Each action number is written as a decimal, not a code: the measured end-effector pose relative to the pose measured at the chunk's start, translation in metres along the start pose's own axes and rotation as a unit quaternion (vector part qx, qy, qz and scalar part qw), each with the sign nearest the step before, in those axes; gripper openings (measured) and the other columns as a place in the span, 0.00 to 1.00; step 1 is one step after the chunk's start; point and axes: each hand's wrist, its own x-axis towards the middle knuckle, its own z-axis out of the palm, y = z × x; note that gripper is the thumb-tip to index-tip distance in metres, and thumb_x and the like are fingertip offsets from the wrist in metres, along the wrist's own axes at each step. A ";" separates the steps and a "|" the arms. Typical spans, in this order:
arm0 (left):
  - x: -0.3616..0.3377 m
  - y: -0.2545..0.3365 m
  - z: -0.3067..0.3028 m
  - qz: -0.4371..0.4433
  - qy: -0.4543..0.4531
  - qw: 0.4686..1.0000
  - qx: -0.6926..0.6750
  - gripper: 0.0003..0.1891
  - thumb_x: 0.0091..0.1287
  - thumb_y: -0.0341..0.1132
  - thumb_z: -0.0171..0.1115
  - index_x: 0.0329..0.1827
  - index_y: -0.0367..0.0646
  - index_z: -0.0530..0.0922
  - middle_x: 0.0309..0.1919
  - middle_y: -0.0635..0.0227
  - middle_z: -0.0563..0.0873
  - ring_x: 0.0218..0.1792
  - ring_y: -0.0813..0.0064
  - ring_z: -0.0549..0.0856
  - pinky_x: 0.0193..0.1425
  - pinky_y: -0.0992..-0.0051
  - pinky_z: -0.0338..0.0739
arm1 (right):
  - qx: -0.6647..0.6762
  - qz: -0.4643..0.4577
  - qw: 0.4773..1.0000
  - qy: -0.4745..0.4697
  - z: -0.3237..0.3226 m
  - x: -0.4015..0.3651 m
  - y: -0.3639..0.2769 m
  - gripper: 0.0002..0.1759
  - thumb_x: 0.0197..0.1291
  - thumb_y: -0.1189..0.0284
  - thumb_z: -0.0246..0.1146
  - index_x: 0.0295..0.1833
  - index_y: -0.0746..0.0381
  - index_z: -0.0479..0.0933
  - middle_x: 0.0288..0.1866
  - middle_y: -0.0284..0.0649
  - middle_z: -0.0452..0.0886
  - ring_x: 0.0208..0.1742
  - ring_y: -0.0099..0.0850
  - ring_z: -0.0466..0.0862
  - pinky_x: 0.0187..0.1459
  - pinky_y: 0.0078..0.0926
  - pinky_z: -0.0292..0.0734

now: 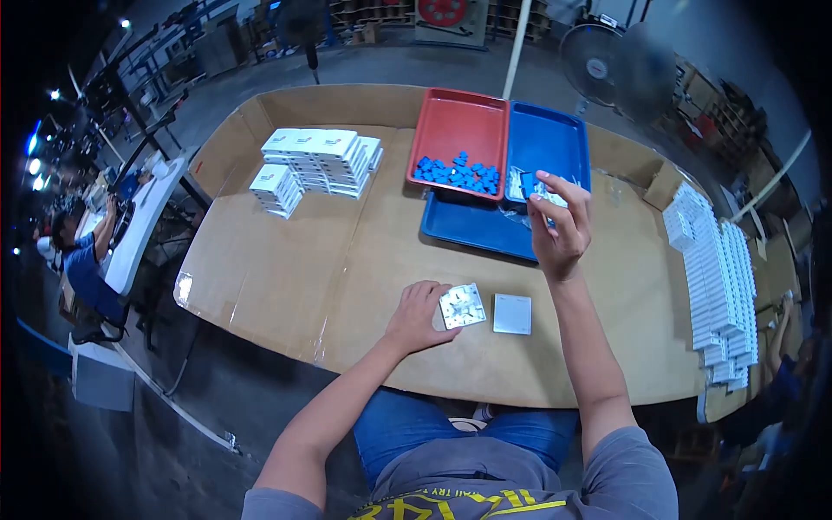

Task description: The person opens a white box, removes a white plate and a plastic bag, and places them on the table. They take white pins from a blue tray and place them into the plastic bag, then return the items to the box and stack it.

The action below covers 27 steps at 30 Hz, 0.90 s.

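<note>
My left hand [418, 319] lies on the table with thumb and fingers around a white square plastic housing [462, 306], its open side up and parts inside too small to name. Just right of it a flat white square cover [512, 314] lies on the cardboard. My right hand [563, 227] is raised over the front of the upper blue tray [548, 130], thumb and fingers pinched at a small blue piece [528, 184]. Behind those fingers a clear plastic bag [516, 192] shows in part. Loose blue pieces [459, 174] are heaped at the near end of the red tray [459, 121].
Another blue tray [472, 230] sits below these two. Stacked white boxes [316, 160] stand at the back left, and tall stacks of white square parts [715, 286] line the right edge. Cardboard walls [347, 106] border the table's back. A person [91, 260] sits at a bench far left.
</note>
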 end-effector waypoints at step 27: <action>-0.074 0.042 0.006 -0.024 0.017 0.998 -0.053 0.52 0.52 0.53 0.81 0.79 0.40 0.68 0.66 0.53 0.81 0.71 0.52 0.77 0.80 0.56 0.64 | 0.207 0.471 0.818 -0.257 -0.049 -0.199 -0.143 0.18 0.63 0.79 0.73 0.58 0.69 0.83 0.54 0.43 0.86 0.55 0.34 0.87 0.57 0.28 0.83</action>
